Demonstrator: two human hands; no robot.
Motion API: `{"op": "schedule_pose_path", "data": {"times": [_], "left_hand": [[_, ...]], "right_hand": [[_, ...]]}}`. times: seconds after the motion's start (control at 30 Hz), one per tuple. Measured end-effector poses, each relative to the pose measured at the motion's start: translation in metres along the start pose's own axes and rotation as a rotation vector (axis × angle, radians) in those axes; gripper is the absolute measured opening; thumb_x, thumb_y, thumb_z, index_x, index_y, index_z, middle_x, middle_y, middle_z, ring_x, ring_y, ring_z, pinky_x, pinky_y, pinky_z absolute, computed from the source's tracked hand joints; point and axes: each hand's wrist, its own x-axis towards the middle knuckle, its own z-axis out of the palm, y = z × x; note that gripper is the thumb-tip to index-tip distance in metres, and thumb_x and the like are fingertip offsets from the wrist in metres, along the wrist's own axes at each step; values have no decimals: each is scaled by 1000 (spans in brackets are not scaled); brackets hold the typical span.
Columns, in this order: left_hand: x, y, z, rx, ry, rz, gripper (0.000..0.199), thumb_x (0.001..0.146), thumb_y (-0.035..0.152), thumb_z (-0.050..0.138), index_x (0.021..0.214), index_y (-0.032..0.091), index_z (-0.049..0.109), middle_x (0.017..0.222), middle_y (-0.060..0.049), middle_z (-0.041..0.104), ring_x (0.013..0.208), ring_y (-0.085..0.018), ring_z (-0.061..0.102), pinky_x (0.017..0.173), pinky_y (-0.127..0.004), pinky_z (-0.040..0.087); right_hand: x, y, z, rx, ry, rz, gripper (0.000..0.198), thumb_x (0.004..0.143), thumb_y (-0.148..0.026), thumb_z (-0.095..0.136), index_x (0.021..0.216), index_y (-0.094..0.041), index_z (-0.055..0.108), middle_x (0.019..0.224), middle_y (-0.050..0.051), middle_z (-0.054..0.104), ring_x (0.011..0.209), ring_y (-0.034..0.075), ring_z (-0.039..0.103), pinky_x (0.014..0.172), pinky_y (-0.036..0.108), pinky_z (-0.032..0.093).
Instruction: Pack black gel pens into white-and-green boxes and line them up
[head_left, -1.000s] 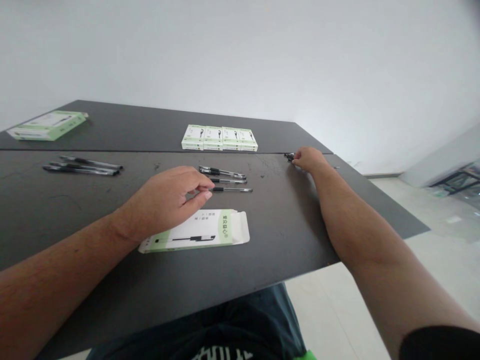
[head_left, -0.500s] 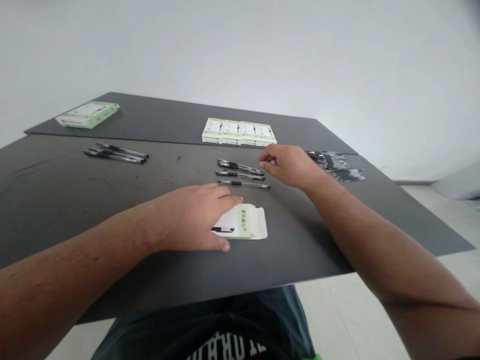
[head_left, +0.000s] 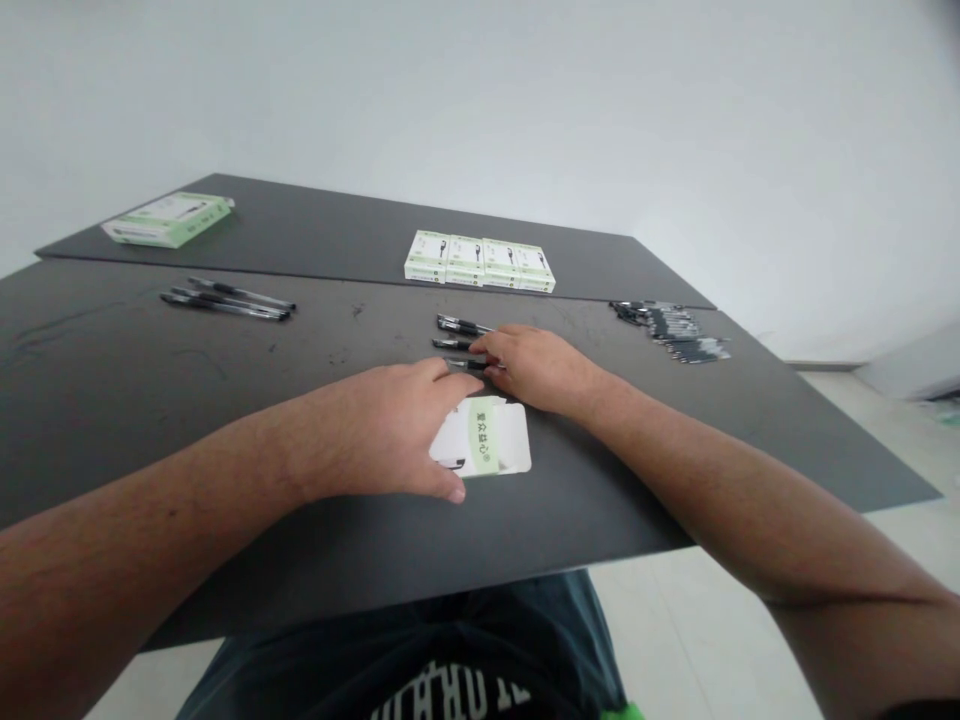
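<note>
A pale wall fills the top of the frame, and below it a dark grey bench spans the middle, with light floor showing at the lower right and dark trousers at the bottom. The left hand comes in from the lower left, palm down, its grip spread: thumb and fingers stand apart with the box between them. The box lies flat at the centre, its left part hidden under that hand, its right end out past the fingertips with a white flap open; whether the grip presses on it cannot be told. The right hand reaches in from the lower right, just beyond the box, its fingertips over the centre pens. These lie roughly side by side, black-gripped ends pointing left and clear of the fingers, other ends covered; whether that grip is clamped on one or only touching cannot be told. A green-and-white carton sits at the upper left, and a row of four packs at the upper centre. Loose pens also lie in a heap at the right and a small bunch at the left.
</note>
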Motion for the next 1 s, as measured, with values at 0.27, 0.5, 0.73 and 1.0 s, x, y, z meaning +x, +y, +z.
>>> {"op": "schedule_pose_path", "data": {"times": [0.27, 0.5, 0.73, 1.0], "left_hand": [[2, -22, -23, -125, 54, -58, 48, 85, 57, 83, 120, 24, 84, 113, -9, 83, 99, -31, 80, 85, -39, 60], [10, -36, -19, -671, 576, -106, 52, 93, 53, 85, 135, 24, 72, 120, -10, 87, 100, -32, 84, 82, -44, 69], [24, -18, 27, -869, 604, -6, 52, 97, 38, 81, 145, 22, 66, 139, -12, 83, 122, -36, 82, 107, -57, 68], [19, -14, 27, -827, 555, -11, 49, 99, 40, 79, 142, 22, 65, 132, -11, 83, 120, -34, 82, 108, -55, 66]], "right_hand": [[-11, 36, -32, 343, 475, 196, 28, 99, -25, 70, 123, -23, 83, 103, 5, 79, 93, 24, 71, 92, 41, 58], [-31, 53, -85, 925, 984, 158, 8, 91, -23, 71, 98, -26, 73, 83, 1, 68, 57, 12, 54, 56, 32, 47], [-39, 3, -122, 1024, 1062, -160, 7, 89, -20, 79, 91, -25, 82, 69, -1, 64, 55, 18, 63, 49, 36, 55], [-28, -43, -106, 752, 795, -184, 12, 101, -20, 76, 106, -28, 83, 86, -3, 70, 76, 14, 68, 72, 32, 57]]}}
